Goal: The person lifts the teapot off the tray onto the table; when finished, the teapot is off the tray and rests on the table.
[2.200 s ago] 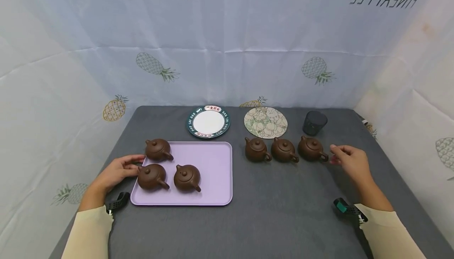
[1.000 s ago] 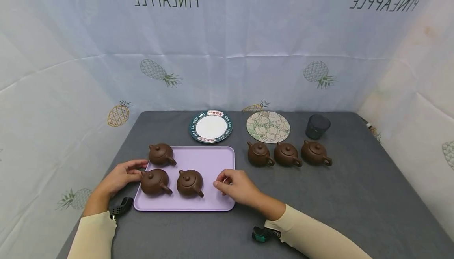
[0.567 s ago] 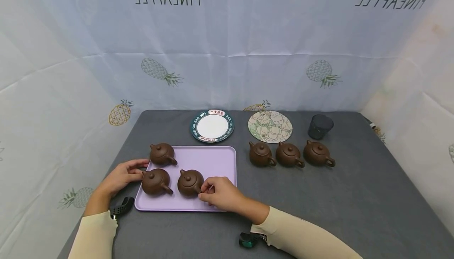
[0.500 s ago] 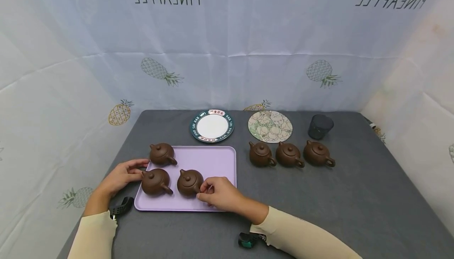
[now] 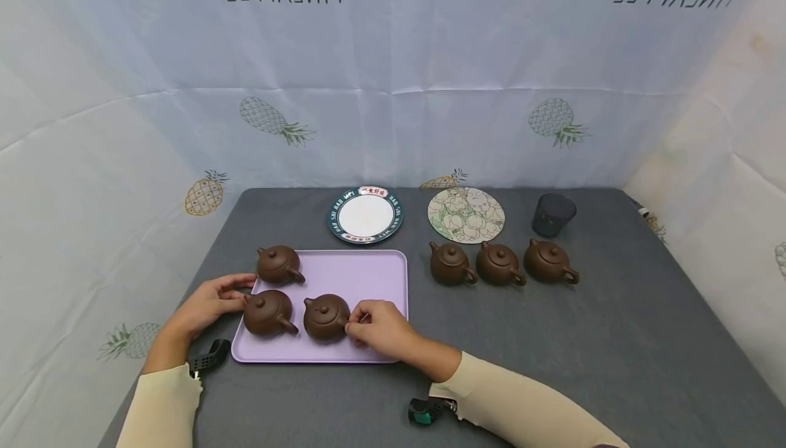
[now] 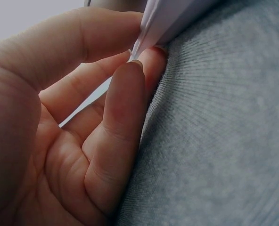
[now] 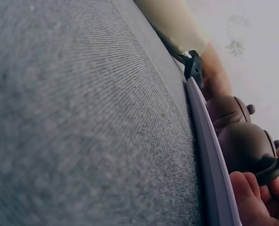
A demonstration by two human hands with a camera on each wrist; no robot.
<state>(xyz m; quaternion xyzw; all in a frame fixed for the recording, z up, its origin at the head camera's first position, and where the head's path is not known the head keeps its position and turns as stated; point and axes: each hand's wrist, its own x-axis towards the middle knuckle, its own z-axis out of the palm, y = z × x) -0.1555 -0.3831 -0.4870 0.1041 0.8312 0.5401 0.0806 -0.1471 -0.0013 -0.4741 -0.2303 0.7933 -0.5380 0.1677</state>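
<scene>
A lilac tray [image 5: 374,274] carries three brown teapots. My left hand [image 5: 207,303] grips its left rim; in the left wrist view the fingers [image 6: 123,103] close on the tray edge [image 6: 151,26]. My right hand [image 5: 382,329] pinches the handle of the front right teapot [image 5: 325,317], which sits on the tray with its spout toward the far left. In the right wrist view that teapot [image 7: 245,146] shows its dark handle between thumb and fingers. The front left teapot [image 5: 267,313] and the back left teapot [image 5: 278,264] stand beside my left fingertips.
Three more teapots stand in a row right of the tray: one left [image 5: 449,264], one middle [image 5: 499,264], one right [image 5: 548,262]. Behind are a green-rimmed plate [image 5: 335,219], a round patterned mat [image 5: 467,216] and a dark cup [image 5: 554,216]. Pineapple-print cloth [image 5: 393,127] encloses the grey table [image 5: 522,339].
From the right-hand row, my right hand has moved left to the tray and taken the front right teapot's handle. That teapot has turned slightly, its spout swinging left. My left hand stays put.
</scene>
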